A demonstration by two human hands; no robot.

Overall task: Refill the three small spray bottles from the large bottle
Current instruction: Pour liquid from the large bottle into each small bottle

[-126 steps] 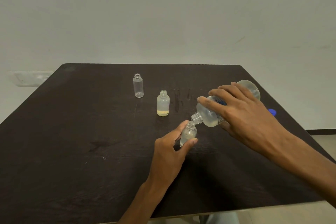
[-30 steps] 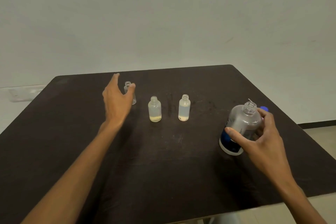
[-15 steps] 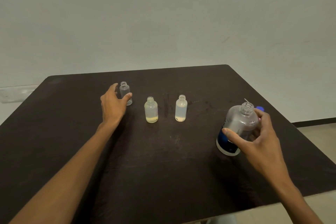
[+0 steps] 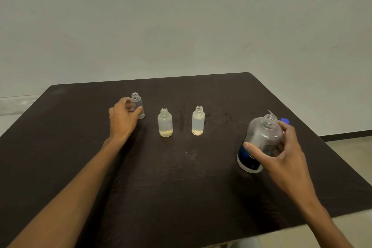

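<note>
Three small uncapped bottles stand in a row on the dark table point(image 4: 181, 197). The leftmost small bottle point(image 4: 138, 104) is clear and looks empty; my left hand point(image 4: 123, 118) is wrapped around it from the left. The middle small bottle point(image 4: 165, 122) and the right small bottle point(image 4: 198, 120) stand free, each with a little yellowish liquid at the bottom. The large bottle point(image 4: 261, 139), frosted with a blue label, stands upright and uncapped at the right, and my right hand point(image 4: 281, 153) grips its body.
A blue cap point(image 4: 284, 121) lies behind the large bottle near the table's right edge. A thin white straw-like piece point(image 4: 270, 112) pokes up behind the bottle's neck. A pale wall rises behind the table, with floor to the right.
Earlier the large bottle was tilted over a small bottle. That small bottle and the large one now stand upright. My left hand reached to the leftmost bottle and closed around it.
</note>
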